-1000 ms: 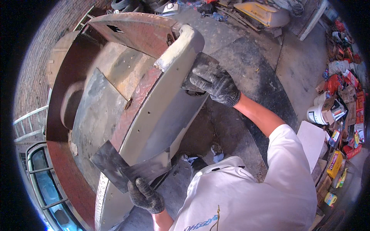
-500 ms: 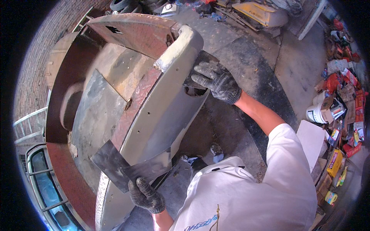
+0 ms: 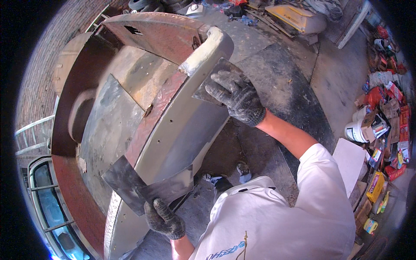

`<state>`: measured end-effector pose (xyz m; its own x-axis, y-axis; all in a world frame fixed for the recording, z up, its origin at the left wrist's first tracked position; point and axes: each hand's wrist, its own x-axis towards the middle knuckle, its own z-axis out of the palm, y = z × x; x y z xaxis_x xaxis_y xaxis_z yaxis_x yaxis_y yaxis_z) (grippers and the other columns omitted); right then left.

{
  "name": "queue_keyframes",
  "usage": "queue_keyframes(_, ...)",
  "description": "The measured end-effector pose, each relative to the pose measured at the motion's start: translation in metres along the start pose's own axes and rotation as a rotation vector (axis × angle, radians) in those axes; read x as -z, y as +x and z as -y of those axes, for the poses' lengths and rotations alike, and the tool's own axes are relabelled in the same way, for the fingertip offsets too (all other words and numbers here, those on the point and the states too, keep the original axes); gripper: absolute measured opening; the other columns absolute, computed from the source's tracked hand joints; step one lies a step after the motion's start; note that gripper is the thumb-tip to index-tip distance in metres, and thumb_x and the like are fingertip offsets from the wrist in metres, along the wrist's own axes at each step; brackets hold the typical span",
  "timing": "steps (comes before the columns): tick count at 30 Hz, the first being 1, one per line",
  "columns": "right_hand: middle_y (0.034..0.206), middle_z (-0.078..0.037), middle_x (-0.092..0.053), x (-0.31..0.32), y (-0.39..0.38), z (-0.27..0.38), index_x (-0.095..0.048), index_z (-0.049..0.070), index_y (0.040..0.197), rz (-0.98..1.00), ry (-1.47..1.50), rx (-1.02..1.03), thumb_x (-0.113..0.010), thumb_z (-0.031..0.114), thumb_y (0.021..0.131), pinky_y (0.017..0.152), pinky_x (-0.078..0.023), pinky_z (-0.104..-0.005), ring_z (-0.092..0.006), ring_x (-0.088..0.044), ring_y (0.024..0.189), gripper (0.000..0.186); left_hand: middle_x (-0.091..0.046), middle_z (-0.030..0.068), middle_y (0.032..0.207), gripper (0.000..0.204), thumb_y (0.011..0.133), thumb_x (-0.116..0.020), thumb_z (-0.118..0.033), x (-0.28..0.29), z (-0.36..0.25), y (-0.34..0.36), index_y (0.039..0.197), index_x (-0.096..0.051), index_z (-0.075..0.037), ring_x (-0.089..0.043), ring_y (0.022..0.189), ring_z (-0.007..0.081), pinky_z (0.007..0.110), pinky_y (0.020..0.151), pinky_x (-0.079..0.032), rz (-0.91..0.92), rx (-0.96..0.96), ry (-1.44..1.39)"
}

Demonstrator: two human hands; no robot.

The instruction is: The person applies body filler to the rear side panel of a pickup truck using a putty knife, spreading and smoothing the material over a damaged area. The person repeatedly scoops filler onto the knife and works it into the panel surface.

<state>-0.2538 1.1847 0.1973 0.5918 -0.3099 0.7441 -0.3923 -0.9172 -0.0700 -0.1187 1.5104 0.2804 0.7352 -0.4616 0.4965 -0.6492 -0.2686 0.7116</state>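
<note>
Both hands wear dark grey knit gloves. My right hand (image 3: 238, 96) lies over a small dark sandpaper sheet (image 3: 225, 66), holding it against the upper part of a curved vehicle body panel (image 3: 173, 119) with light grey, smoothed patches. Its fingers reach across the sheet, whose far corner shows past them. Lower down, my left hand (image 3: 164, 219) grips the edge of a larger dark, smudged sandpaper sheet (image 3: 123, 175). A second flap (image 3: 171, 184) spreads to the right from the same grip; whether it is one folded sheet or two, I cannot tell.
Bare brown metal walls (image 3: 80, 190) curve around the panel's inner side. A ladder (image 3: 34, 134) and a blue-glazed window frame (image 3: 52, 208) stand at the left. Along the right lie a white bucket (image 3: 355, 131), a white board (image 3: 349, 164) and clutter. A yellow part (image 3: 294, 18) lies behind.
My right hand has moved left and slightly down with its sheet, off the panel's outer edge and further onto its face. The left hand stays almost still.
</note>
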Motion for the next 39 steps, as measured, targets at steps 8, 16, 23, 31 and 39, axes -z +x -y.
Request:
queue_keyframes(8, 0.136, -0.008, -0.052, -0.021, -0.030, -0.005, -0.060, 0.020, 0.129, 0.066, 0.005, 0.014, -0.053, 0.005, 0.079, 0.107, -0.037, -0.0487, -0.0293, -0.048, 0.126, 0.052, -0.053, 0.0003, 0.080, 0.020, 0.099, -0.055, -0.018, 0.003, 0.000, 0.002, 0.091, -0.057, 0.001, -0.046, 0.074, 0.0117, 0.025, 0.065, -0.041, 0.022, -0.022, 0.062)
queue_keyframes(16, 0.134, -0.007, -0.053, 0.003, -0.008, -0.053, -0.060, 0.022, 0.127, -0.031, -0.047, 0.041, -0.057, 0.005, 0.079, 0.109, -0.035, -0.0494, -0.0301, -0.046, 0.128, 0.050, -0.052, -0.0009, 0.077, 0.020, 0.099, -0.054, -0.018, 0.003, -0.001, 0.000, 0.090, -0.057, 0.000, -0.046, 0.072, 0.0108, 0.025, 0.063, -0.040, 0.011, -0.001, 0.051)
queue_keyframes(23, 0.129, -0.010, -0.058, 0.017, 0.028, -0.058, -0.063, 0.015, 0.124, -0.097, -0.039, 0.000, -0.069, 0.003, 0.070, 0.102, -0.041, -0.0474, -0.0323, -0.054, 0.119, 0.055, -0.053, -0.0010, 0.077, 0.020, 0.100, -0.054, -0.018, 0.003, 0.006, -0.002, 0.090, -0.057, -0.001, -0.046, 0.071, 0.0098, 0.024, 0.063, -0.041, -0.022, -0.004, 0.016)
queue_keyframes(31, 0.133, -0.010, -0.054, -0.018, 0.022, -0.052, -0.062, 0.016, 0.125, -0.119, -0.028, -0.044, -0.056, 0.000, 0.077, 0.104, -0.039, -0.0475, -0.0316, -0.051, 0.121, 0.052, -0.055, 0.0000, 0.079, 0.020, 0.099, -0.055, -0.018, 0.005, 0.007, -0.002, 0.093, -0.058, 0.001, -0.047, 0.072, 0.0107, 0.025, 0.064, -0.042, -0.020, 0.011, 0.105)
queue_keyframes(39, 0.124, -0.012, -0.057, -0.014, 0.008, -0.056, -0.062, 0.020, 0.122, -0.161, -0.045, 0.019, -0.058, 0.007, 0.079, 0.100, -0.041, -0.0527, -0.0329, -0.054, 0.114, 0.046, -0.055, 0.0003, 0.080, 0.020, 0.099, -0.056, -0.017, 0.001, 0.003, 0.001, 0.094, -0.058, 0.002, -0.048, 0.073, 0.0113, 0.025, 0.065, -0.042, -0.033, 0.001, 0.059)
